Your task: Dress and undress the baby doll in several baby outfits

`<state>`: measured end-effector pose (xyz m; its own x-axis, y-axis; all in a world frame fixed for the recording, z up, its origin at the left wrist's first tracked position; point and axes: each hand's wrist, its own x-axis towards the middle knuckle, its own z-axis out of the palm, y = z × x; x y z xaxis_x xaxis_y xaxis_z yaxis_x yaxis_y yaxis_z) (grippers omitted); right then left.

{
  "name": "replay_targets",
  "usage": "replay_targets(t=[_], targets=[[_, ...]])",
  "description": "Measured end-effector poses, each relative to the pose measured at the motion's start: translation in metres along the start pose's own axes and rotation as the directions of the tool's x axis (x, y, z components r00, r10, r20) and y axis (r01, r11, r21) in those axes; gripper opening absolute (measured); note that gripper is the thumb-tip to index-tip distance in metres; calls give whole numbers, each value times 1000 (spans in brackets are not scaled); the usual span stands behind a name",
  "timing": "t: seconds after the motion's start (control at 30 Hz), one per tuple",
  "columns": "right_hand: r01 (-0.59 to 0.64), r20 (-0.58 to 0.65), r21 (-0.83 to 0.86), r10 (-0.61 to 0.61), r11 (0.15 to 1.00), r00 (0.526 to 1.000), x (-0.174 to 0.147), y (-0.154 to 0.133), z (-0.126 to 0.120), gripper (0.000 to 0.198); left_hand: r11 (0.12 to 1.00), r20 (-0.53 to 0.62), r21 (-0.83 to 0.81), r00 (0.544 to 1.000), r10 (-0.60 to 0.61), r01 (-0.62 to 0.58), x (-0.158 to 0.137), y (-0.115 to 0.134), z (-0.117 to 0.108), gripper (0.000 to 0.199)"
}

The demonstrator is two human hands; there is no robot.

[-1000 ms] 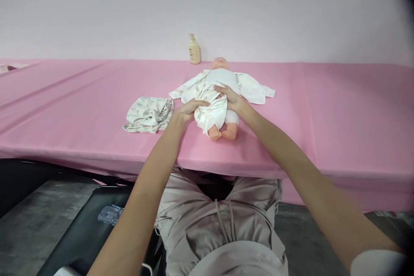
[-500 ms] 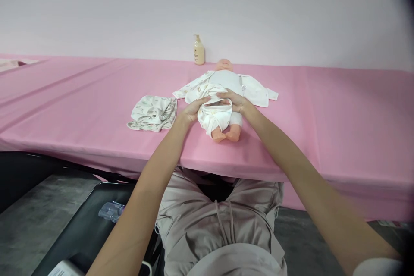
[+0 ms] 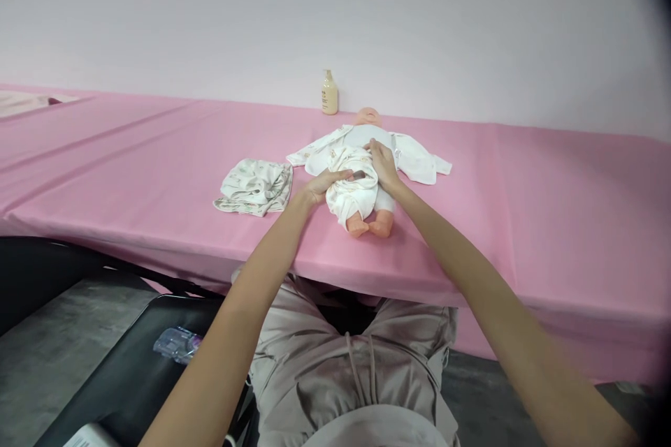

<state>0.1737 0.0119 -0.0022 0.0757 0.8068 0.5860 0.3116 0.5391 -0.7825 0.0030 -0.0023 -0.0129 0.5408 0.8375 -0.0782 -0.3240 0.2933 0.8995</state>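
A baby doll lies on its back, feet towards me, its head at the far side. White printed baby pants cover the leg on my left and are bunched at the hips; the other leg shows outside them. At the left of the waist opening, my left hand is closed on the cloth with its thumb on top. My right hand curls round the upper right edge of the bunched pants, fingertips partly hidden. Beneath the doll's upper body, a white baby jacket is spread with both sleeves out.
Left of the doll sits a folded printed cloth. A cream pump bottle stands near the wall. Pink sheeting covers the table. Below left, a black chair holds a clear plastic bottle and a white object.
The stretched waist opening of the pants has narrowed and the cloth is more gathered. My right hand has moved up towards the doll's belly; my left thumb reaches further over the cloth.
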Motion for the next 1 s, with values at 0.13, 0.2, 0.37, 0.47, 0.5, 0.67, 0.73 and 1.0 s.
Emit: replay_targets(t=[0.13,0.2,0.37,0.47,0.5,0.67,0.73,1.0], targets=[[350,238,-437,-269,829,933,-14,11,-26,28,999,-14,-32,1000,-25,24,1,0,1,18],[468,375,-514,-303,719,876,-22,16,-41,28,999,7,-41,1000,-18,19,2,0,0,21],[651,575,-501,-343,570,743,-32,28,-69,37,998,56,-57,998,-1,4,2,-1,-1,19],[712,628,-476,-368,515,686,-33,32,-76,35,997,29,-73,1000,-2,5,-1,-1,2,16],[726,642,-478,-368,494,673,-33,32,-77,34,997,28,-73,1000,-1,3,-1,0,2,16],[798,693,-421,-414,432,590,-40,22,-71,43,999,13,-36,1000,11,-10,2,-1,-3,18],[814,684,-356,-465,459,562,-45,19,-67,46,999,-5,-23,1000,27,-27,4,-2,-5,20],[436,76,-357,-439,826,895,-63,-2,-45,44,820,48,537,978,202,-196,-16,19,20,26]])
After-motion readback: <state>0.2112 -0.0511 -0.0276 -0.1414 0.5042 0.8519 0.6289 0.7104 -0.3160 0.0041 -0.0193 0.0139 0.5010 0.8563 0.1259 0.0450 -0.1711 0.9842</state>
